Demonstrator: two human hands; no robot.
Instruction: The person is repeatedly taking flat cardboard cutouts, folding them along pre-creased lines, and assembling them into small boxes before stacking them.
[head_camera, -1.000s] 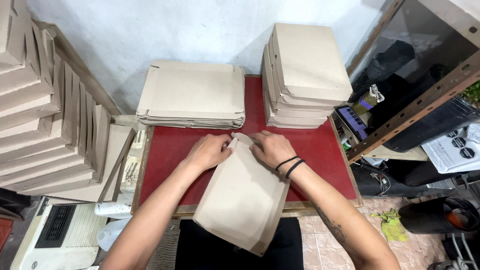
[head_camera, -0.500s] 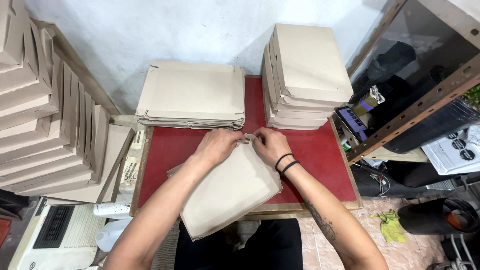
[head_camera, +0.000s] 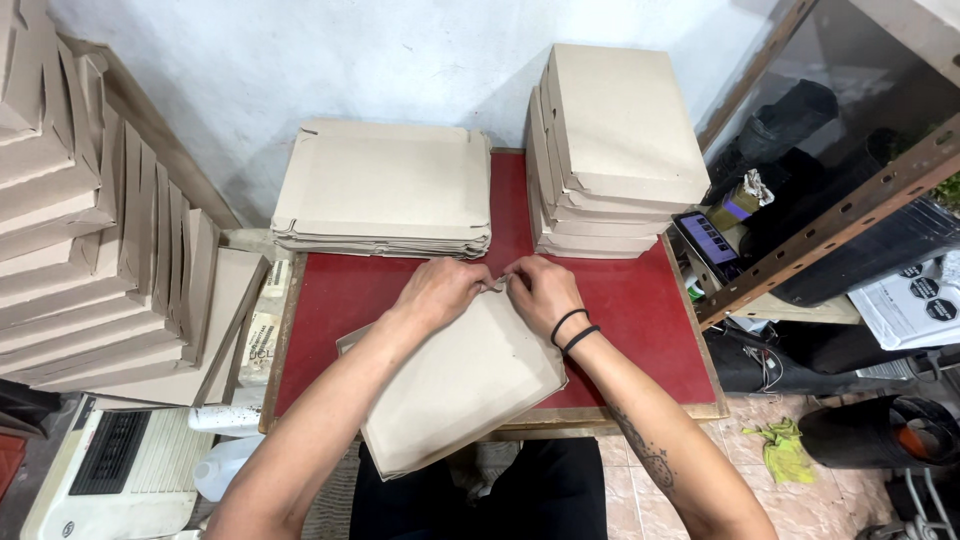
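Observation:
A flat brown cardboard box (head_camera: 455, 385) lies tilted on the red table top (head_camera: 640, 330), its near end hanging over the front edge. My left hand (head_camera: 440, 290) and my right hand (head_camera: 540, 290) meet at the box's far corner, fingers pinched on its edge flap. Two black bands ring my right wrist. Behind my hands lies a low pile of flat unfolded cardboard blanks (head_camera: 385, 190). To the right of it stands a taller stack of folded flat boxes (head_camera: 615, 150).
Leaning rows of folded boxes (head_camera: 90, 250) fill the left side. A white appliance (head_camera: 110, 475) and a plastic bottle (head_camera: 225, 465) sit on the floor at lower left. A metal shelf frame (head_camera: 830, 230) with dark items stands at right; a yellow rag (head_camera: 780, 445) lies on the tiles.
The box has turned clockwise and slid left, so that it lies more across the table. Both hands stayed at its far corner, drawing closer together.

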